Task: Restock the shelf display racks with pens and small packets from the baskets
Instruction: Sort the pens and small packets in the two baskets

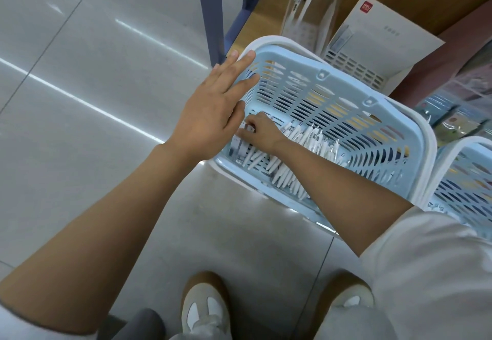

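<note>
A light blue slotted basket (332, 92) with a white rim stands on the floor against the shelf. Several white pens (298, 158) lie heaped in its bottom. My right hand (262, 133) is down inside the basket, fingers closed on white pens at the left end of the heap. My left hand (213, 110) hovers over the basket's left edge, fingers spread and flat, holding nothing. On the wooden shelf behind, a clear display rack (306, 12) holds a few white pens.
A white slotted display box (372, 44) with a red logo stands right of the clear rack. A second blue basket (468, 180) sits at the right edge. Packets hang at the far right (452, 116). A blue metal post (210, 12) rises left of the shelf. My shoes (205, 310) stand on grey tile.
</note>
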`<act>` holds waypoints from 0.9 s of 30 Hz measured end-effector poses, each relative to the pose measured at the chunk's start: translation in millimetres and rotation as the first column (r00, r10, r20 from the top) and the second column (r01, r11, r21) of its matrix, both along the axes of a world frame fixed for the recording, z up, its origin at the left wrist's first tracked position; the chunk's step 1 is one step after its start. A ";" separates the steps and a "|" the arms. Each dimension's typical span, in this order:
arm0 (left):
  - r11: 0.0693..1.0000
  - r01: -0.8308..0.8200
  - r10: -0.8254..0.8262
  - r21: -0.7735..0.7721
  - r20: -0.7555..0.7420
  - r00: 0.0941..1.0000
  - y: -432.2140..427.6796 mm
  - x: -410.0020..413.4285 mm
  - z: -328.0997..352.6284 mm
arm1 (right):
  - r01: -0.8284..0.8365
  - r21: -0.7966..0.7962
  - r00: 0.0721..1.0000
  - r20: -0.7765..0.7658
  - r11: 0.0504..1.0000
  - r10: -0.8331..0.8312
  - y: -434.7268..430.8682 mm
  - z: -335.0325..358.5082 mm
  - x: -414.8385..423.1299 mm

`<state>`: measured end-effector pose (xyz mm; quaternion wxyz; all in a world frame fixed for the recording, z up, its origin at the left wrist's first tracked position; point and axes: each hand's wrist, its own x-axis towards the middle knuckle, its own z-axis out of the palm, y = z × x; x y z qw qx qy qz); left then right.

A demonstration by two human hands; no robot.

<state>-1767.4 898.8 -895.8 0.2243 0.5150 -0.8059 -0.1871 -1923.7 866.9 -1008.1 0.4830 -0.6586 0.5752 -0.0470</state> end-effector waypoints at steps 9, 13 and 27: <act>1.000 -0.007 0.006 0.008 0.153 0.988 -0.8 -0.7 4.9 | 0.284 0.163 0.916 0.245 0.945 -0.318 10.2 34.1 -25.0; 0.993 0.013 0.028 -0.120 0.333 0.943 -1.5 -13.7 17.7 | 0.248 0.139 0.913 0.298 0.959 -0.280 12.5 86.2 -60.9; 0.723 0.525 -0.631 0.450 0.118 0.767 13.6 -180.5 -18.5 | 0.482 0.156 0.741 0.453 0.862 -0.496 66.1 173.1 -276.1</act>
